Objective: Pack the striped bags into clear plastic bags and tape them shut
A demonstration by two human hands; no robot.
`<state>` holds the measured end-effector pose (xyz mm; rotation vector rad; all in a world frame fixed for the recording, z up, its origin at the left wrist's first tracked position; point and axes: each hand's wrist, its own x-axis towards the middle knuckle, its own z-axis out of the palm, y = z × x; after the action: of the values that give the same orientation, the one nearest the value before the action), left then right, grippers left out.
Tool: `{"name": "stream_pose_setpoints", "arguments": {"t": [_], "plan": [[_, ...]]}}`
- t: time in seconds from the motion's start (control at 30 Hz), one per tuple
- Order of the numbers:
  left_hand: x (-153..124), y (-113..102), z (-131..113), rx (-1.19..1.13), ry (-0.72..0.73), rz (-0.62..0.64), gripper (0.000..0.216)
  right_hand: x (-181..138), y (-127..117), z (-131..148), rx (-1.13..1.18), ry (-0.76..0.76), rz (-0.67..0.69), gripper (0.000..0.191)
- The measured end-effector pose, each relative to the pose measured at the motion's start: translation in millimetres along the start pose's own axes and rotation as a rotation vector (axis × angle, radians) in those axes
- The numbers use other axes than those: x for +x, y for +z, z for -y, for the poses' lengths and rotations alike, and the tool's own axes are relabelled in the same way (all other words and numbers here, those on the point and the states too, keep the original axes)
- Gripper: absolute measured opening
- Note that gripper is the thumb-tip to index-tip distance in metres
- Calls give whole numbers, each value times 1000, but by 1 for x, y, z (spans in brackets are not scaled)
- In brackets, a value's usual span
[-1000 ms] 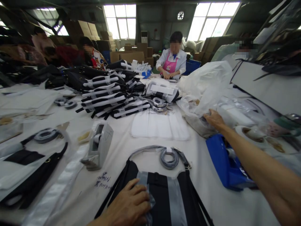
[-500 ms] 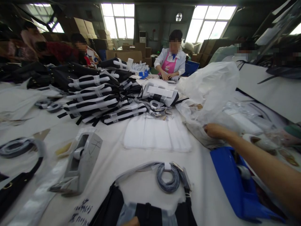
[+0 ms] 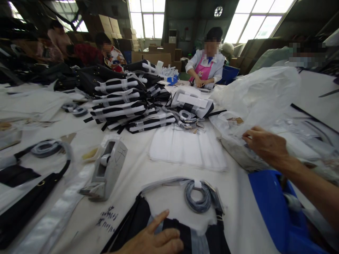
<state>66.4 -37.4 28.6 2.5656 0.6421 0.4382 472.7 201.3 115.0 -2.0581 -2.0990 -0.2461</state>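
My left hand [image 3: 156, 237] lies with its fingers spread on the near black handbag [image 3: 182, 229], at the bottom edge. Clear tape strips hold white wrapping on this bag, and a coiled grey strap [image 3: 197, 197] rests by its wrapped handle. Over the side of a large translucent plastic bag [image 3: 267, 84], my right hand [image 3: 267, 144] is closed with thumb and fingertips together. Whatever is between those fingertips is too small to make out. Below my right forearm stands a blue tape dispenser [image 3: 267, 201].
A grey tape dispenser [image 3: 113, 169] stands left of the handbag, near another black bag [image 3: 34, 197]. Beyond lie a stack of white sheets [image 3: 188, 148] and a pile of wrapped black bags [image 3: 119, 98]. A co-worker in a pink apron [image 3: 203, 68] stands across the table.
My right hand has come up from low at the plastic bag, its fingers now showing. My left hand has moved further onto the handbag, fingers spread. The view has swung left.
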Motion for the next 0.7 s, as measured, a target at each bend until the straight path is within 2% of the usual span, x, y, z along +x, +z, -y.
{"name": "stream_pose_setpoints", "arguments": {"t": [0.07,0.13,0.2,0.27,0.3,0.37,0.4,0.47,0.63,0.7], "plan": [[12,-24,0,83,-46,-13,43,-17,0,47,-25,-191,9,18],[20,-42,11,96,-214,-85,51,-31,14,93,13,-363,119,15],[21,-49,31,122,-420,-226,44,-41,36,132,13,-525,259,18],[14,-45,54,111,-601,-371,41,-47,60,156,0,-604,372,29],[9,-40,64,75,-676,-429,41,-49,70,163,-5,-616,410,31],[-1,-27,77,-55,-794,-500,43,-53,85,169,-10,-616,448,22],[-5,-21,79,-137,-846,-516,43,-54,89,168,-10,-617,455,17],[-8,-10,78,-288,-918,-529,41,-58,94,166,-9,-624,460,20],[-5,-2,64,-548,-941,-553,40,-63,96,164,26,-568,418,22],[-5,-7,59,-590,-945,-483,41,-59,95,165,60,-504,372,17]]}}
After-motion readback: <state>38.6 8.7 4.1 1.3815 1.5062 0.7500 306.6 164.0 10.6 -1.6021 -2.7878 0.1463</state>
